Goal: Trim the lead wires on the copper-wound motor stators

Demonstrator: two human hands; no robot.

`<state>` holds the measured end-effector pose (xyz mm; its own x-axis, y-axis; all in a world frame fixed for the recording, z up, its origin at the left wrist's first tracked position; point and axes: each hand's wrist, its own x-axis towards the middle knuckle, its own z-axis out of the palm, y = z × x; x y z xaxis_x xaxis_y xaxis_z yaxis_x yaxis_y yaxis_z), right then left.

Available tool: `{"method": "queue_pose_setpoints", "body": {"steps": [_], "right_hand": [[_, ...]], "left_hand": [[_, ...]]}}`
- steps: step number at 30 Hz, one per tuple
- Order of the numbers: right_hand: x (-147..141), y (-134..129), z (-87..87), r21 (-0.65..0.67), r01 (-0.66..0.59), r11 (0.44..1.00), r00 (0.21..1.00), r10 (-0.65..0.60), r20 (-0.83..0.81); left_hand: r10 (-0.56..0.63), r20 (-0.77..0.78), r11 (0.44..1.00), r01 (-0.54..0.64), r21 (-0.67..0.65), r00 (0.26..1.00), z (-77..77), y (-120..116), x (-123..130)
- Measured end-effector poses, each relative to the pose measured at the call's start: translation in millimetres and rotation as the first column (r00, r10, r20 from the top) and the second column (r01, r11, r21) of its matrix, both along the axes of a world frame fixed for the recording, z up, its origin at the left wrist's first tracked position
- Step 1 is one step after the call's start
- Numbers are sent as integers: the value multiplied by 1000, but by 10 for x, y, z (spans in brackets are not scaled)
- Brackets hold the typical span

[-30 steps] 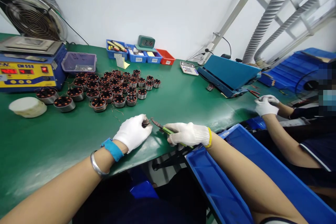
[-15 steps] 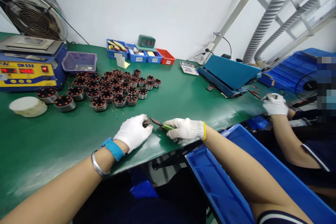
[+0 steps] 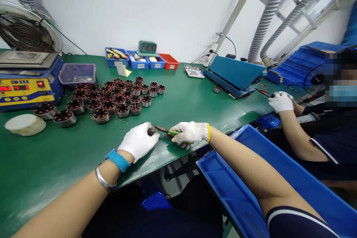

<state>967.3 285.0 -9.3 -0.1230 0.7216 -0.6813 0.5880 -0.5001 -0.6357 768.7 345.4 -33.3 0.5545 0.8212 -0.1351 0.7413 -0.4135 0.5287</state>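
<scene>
My left hand (image 3: 138, 141), in a white glove with a blue strap at the wrist, is closed around a small wire-wound motor stator (image 3: 151, 131). Most of that stator is hidden by the fingers. My right hand (image 3: 191, 133), also gloved, grips green-handled cutting pliers (image 3: 173, 132). Their dark jaws point left and end close beside the stator; whether they touch it I cannot tell. Beyond my left hand, many stators (image 3: 122, 110) with copper windings and silver rims stand grouped on the green table (image 3: 164, 113). Loose wire bits lie in front of them.
At left are a yellow-blue scale (image 3: 26, 91), a white round block (image 3: 25, 124) and a purple tray (image 3: 76, 78). Small bins (image 3: 139, 63), a clock and a calculator (image 3: 194, 71) line the back. A blue crate (image 3: 251, 178) sits by my right arm; a co-worker's gloved hand (image 3: 281, 102) is farther right.
The whole view has shifted, so most things appear farther left. My hands keep nearly the same pose with the stator and pliers. More of the co-worker is visible now.
</scene>
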Motion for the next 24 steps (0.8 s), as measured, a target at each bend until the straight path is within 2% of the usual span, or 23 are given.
{"method": "queue_pose_setpoints", "body": {"steps": [6,11,14,20,22,24], "right_hand": [[74,-72,-30,35,90,995,982,-83,-169],[86,-95,-35,32,110,993,976,-102,-192],[76,-108,-16,22,101,995,979,-95,-182],[83,-151,-28,-29,97,995,956,-102,-276],[66,-127,-37,-30,112,993,967,-116,-226],[47,-87,-41,20,169,985,982,-167,-85]], "left_hand": [[-51,-40,999,51,-18,998,155,-5,-121],[-47,-85,999,46,-9,995,118,-1,-107],[-28,-5,998,28,-55,1000,67,16,-79],[34,172,980,1,-197,985,-29,50,-54],[38,197,980,2,-198,980,-59,57,-55],[49,229,980,-2,-199,972,-86,67,-60]]}}
